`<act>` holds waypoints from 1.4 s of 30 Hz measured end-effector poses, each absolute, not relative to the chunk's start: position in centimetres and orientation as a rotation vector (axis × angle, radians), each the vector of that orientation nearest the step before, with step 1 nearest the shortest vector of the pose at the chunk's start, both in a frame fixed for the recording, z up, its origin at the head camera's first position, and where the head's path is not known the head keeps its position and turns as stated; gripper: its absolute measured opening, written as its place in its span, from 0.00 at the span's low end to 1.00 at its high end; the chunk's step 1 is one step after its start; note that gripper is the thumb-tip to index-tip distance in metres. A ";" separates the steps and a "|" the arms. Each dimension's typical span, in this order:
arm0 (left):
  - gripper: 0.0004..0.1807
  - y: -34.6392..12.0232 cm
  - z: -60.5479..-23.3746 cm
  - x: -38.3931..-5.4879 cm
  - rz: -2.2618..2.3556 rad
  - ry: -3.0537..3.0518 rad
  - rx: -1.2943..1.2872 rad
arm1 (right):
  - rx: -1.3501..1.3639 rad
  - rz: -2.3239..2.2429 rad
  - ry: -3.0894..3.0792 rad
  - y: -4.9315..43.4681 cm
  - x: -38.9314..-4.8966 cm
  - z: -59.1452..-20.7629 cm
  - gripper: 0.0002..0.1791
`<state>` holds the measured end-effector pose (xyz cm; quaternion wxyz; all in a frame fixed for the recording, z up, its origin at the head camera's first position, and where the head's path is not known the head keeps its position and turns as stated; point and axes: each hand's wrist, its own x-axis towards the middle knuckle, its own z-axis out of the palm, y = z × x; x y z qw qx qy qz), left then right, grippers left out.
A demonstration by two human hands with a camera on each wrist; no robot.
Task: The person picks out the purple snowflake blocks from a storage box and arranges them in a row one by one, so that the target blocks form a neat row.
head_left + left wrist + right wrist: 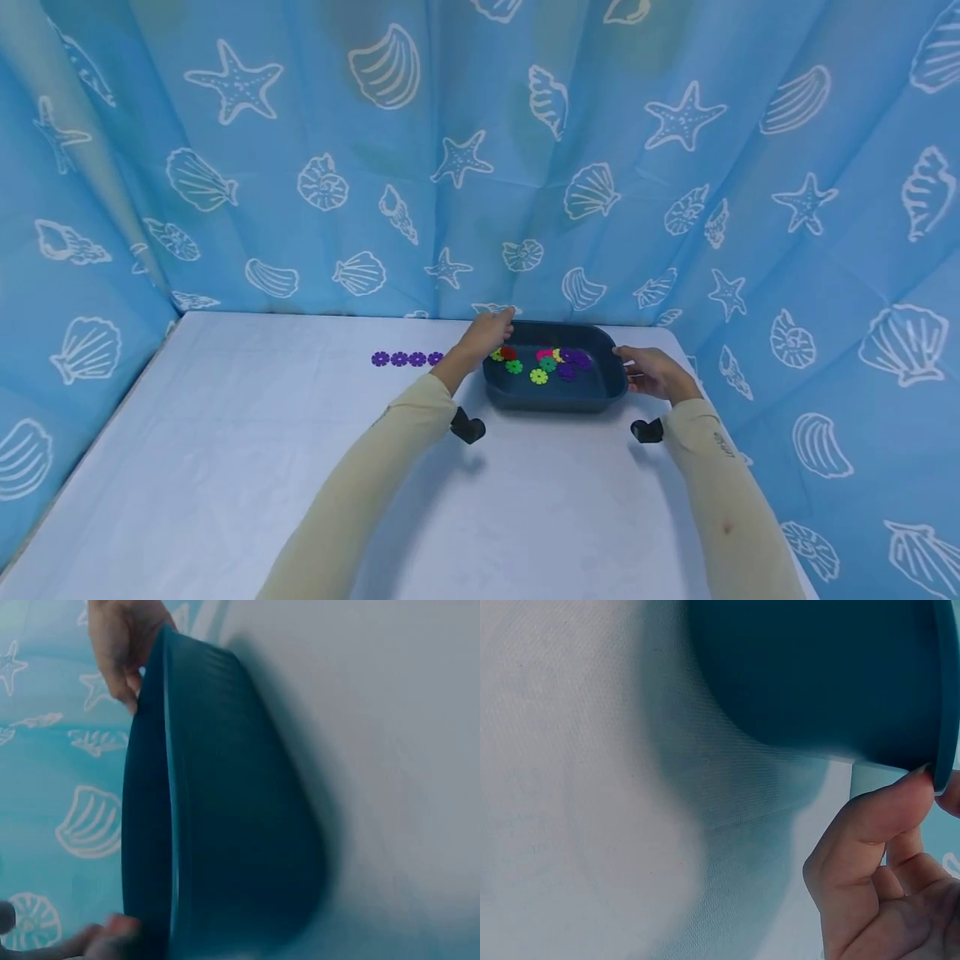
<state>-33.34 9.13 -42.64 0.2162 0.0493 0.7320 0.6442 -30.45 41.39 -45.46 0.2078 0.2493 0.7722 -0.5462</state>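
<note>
A dark blue tub [557, 401] stands near the back of the table, with several flower-shaped plastic discs [539, 377] in purple, green, yellow, red and pink inside. My left hand [483, 335] holds its left rim near the back corner; those fingers are blurred and partly cut off in the left wrist view. At the opposite end, my right hand [654, 372] pinches the rim between thumb and fingers, plainly seen in the right wrist view. A row of purple flower-shaped discs [399, 359] lies left of the tub, its right end next to my left wrist.
A white-covered table [225, 467] spreads in front and to the left. Blue curtains [465, 217] with white shell and starfish prints hang behind the table and along both sides. Black wrist devices [468, 426] hang below both sleeves.
</note>
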 end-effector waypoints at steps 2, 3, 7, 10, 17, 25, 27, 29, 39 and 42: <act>0.38 9.6 -42.7 -33.3 1.789 1.943 0.075 | 0.687 -1.531 2.142 41.3 -30.5 -45.4 0.34; 0.39 9.8 -42.8 -33.3 1.791 1.912 0.055 | 0.686 -1.532 2.141 41.2 -30.5 -45.4 0.33; 0.40 10.2 -43.0 -33.4 1.783 1.867 0.038 | 0.681 -1.522 2.142 40.9 -30.5 -45.1 0.33; 0.39 10.2 -43.0 -33.5 1.761 1.850 0.041 | 0.675 -1.514 2.145 40.8 -30.5 -44.9 0.33; 0.40 10.5 -43.0 -33.6 1.764 1.804 0.004 | 0.680 -1.498 2.155 40.7 -30.6 -44.6 0.33; 0.47 11.3 -43.9 -33.4 1.894 1.688 -0.017 | 0.696 -1.497 2.152 40.9 -30.4 -44.7 0.33; 0.47 11.2 -44.0 -33.3 1.879 1.761 -0.037 | 0.700 -1.499 2.147 40.9 -30.3 -44.7 0.33; 0.46 11.0 -44.0 -33.3 1.845 1.824 -0.056 | 0.704 -1.504 2.138 40.9 -30.3 -44.7 0.33; 0.48 11.6 -44.2 -33.5 1.965 1.585 -0.153 | 0.719 -1.519 2.123 41.1 -30.1 -44.8 0.33; 0.45 12.0 -44.7 -33.5 1.997 1.548 -0.176 | 0.723 -1.513 2.128 41.2 -30.0 -44.9 0.33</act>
